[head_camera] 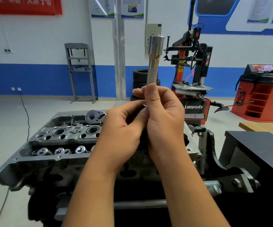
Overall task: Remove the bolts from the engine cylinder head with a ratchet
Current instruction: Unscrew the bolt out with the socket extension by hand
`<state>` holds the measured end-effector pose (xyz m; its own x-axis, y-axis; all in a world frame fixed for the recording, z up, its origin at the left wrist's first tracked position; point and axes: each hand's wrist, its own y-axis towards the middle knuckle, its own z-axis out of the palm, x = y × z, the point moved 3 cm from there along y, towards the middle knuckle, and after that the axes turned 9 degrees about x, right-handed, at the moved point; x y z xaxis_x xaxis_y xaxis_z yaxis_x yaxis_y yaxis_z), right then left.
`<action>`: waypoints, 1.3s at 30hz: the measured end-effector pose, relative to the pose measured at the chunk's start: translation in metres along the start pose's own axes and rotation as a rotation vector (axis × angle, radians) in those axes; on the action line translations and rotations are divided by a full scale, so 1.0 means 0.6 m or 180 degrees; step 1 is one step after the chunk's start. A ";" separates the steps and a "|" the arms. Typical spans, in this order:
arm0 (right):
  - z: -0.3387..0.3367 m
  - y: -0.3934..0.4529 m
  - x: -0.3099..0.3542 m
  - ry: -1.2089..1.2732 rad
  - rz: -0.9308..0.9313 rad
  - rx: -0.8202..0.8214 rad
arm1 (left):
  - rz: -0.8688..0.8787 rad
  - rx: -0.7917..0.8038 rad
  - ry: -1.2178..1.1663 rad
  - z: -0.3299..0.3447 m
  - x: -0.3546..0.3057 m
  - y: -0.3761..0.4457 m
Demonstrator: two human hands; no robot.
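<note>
I hold a long chrome socket (153,63) upright in front of me, above the engine cylinder head (53,145). My right hand (163,118) grips its lower end, thumb pressed along the shaft. My left hand (124,128) pinches something small and metallic at the socket's base; it is mostly hidden by the fingers, so I cannot tell what it is. The ratchet (94,117) lies on the far side of the cylinder head, its round head showing and its handle hidden behind my left hand. Valve springs (60,151) and open bores show in the head's top.
The head sits on an engine stand with a grey bracket (240,179) at its right. A black-topped bench (260,145) stands to the right. Behind are a tyre changer (193,76), stacked tyres (140,76), a red wheel balancer (262,94) and a grey press frame (80,71).
</note>
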<state>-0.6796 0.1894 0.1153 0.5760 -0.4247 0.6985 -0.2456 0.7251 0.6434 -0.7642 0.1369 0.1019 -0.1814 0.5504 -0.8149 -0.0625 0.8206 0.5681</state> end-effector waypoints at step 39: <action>0.000 -0.003 0.002 0.0085 0.0091 0.0050 | 0.0001 -0.0164 -0.0300 -0.006 0.000 0.001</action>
<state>-0.6785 0.1875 0.1149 0.5892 -0.3889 0.7082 -0.2745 0.7280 0.6282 -0.7679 0.1368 0.1023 -0.0884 0.5646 -0.8206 -0.1133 0.8128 0.5715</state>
